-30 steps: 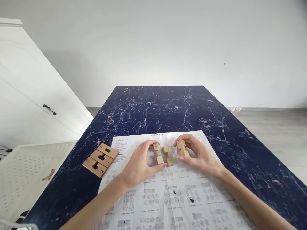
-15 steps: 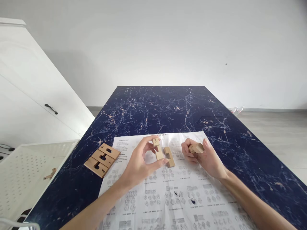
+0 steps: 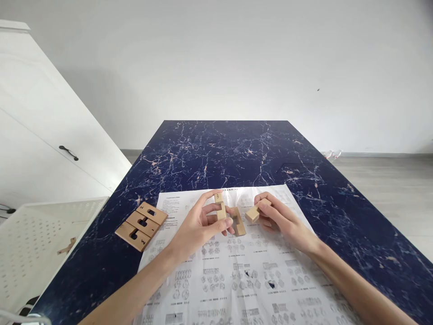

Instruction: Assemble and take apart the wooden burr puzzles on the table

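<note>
My left hand (image 3: pixel 203 222) grips a pale notched wooden puzzle piece (image 3: pixel 220 208) marked "3", held upright between thumb and fingers. Another notched wooden piece (image 3: pixel 240 227) lies on the printed sheet just right of it, partly behind the left fingers. In my right hand (image 3: pixel 278 217) is a third wooden puzzle piece (image 3: pixel 252 214), pinched between thumb and fingers, its end pointing left; the rest of it is covered by the hand. Both hands are above the upper part of the creased paper sheet (image 3: pixel 196 266), which carries small diagrams.
Left of the sheet lie flat wooden pieces (image 3: pixel 142 225) with slots, numbered 2, 1 and 3, side by side. The dark blue marbled table (image 3: pixel 216 153) reaches toward the wall. Beside it at left are a white perforated cart (image 3: pixel 34 253) and a white cabinet (image 3: pixel 43 126).
My right hand has turned and moved left, bringing its piece closer to the left hand. The piece marked "3" has been turned slightly in my left hand.
</note>
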The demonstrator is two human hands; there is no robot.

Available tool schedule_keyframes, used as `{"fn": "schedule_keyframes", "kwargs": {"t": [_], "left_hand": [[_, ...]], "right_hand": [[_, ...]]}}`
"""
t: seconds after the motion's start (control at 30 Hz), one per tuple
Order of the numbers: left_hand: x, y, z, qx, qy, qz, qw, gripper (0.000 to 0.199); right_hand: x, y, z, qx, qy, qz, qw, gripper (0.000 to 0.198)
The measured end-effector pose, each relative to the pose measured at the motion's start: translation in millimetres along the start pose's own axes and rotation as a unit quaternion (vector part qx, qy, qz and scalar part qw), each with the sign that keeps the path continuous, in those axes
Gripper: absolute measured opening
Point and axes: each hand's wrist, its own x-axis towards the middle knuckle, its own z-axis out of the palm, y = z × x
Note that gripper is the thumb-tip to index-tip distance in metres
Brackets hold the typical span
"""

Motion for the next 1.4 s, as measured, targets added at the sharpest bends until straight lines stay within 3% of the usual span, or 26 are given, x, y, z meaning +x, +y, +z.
{"fn": "schedule_keyframes", "kwargs": {"t": [0.17,0.47,0.8,1.03,1.2,1.3,1.4], "left_hand": [[-0.8,4.1,2.1,0.022,0.011,-0.006,1.000,0.075],[-1.8,2.8,1.7,0.068,0.034,-0.004,0.997,0.074],[-5.0,2.0,8.4,0.238,0.049,0.060,0.968,0.070],[-6.5,-5.6,7.1,0.304,0.030,0.140,0.942,0.069],[-9.4,-18.5,4.1,0.333,0.007,0.228,0.915,0.064],[-9.9,-21.5,4.7,0.320,-0.015,0.217,0.922,0.063],[-9.8,-20.2,6.4,0.323,-0.023,0.201,0.925,0.072]], "right_hand": [[1.6,-2.4,1.5,-0.077,0.023,-0.042,0.996,0.041],[3.6,-5.9,2.7,-0.085,0.008,-0.038,0.996,0.044],[4.4,-6.3,0.2,-0.037,0.018,-0.044,0.998,0.041],[0.5,-7.9,3.9,0.008,-0.089,-0.088,0.992,0.037],[-3.0,-5.6,14.2,0.048,-0.200,-0.072,0.976,0.031],[-3.2,-1.0,19.1,0.061,-0.231,-0.052,0.970,0.035],[-2.2,1.4,21.2,0.044,-0.204,-0.052,0.977,0.034]]}}
